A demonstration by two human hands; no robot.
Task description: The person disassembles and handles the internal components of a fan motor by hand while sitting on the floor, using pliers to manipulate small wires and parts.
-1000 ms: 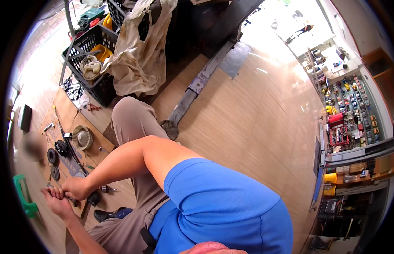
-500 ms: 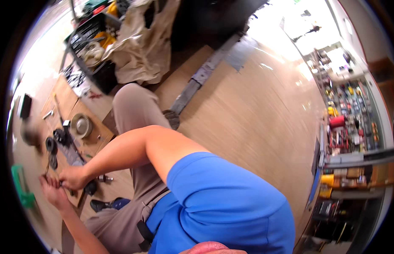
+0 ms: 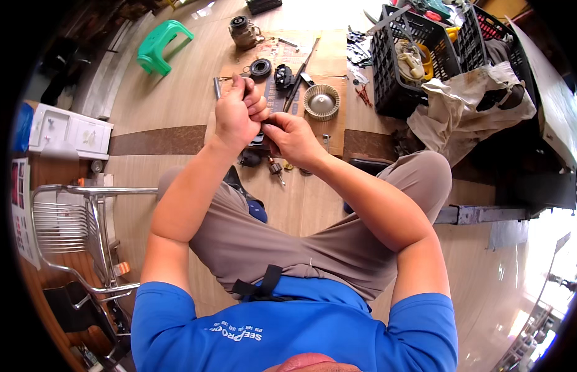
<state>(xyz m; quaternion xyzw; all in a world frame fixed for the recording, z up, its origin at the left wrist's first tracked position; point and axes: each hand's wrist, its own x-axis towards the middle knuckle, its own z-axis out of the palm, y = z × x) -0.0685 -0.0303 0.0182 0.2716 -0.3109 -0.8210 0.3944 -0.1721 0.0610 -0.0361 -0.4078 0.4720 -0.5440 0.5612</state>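
Note:
My left hand (image 3: 237, 115) is closed in a fist, thumb uppermost, over the cardboard. Against its lower side, my right hand (image 3: 295, 137) pinches with thumb and forefinger. Whatever lies between the fingers is mostly hidden; only a dark sliver shows. Just beyond the hands lie a black ring-shaped part (image 3: 260, 67) and a black moulded part (image 3: 283, 77). To the right of them sit a long thin rod (image 3: 303, 73) and a round finned fan wheel (image 3: 321, 102). Nearer me, below the hands, are a black rounded part (image 3: 249, 159) and a small motor-like part with a shaft (image 3: 276, 170).
A cardboard sheet (image 3: 335, 133) lies on the tiled floor under the parts. Beyond it stands a dark metal cylindrical unit (image 3: 243, 34). A green stool (image 3: 159, 46) is at far left, a metal chair (image 3: 65, 214) at left. Black crates (image 3: 391, 80) and beige cloth (image 3: 446, 99) are at right.
My view has swung left, bringing the hands from the left edge to the upper middle. Both hands remain together in front of me.

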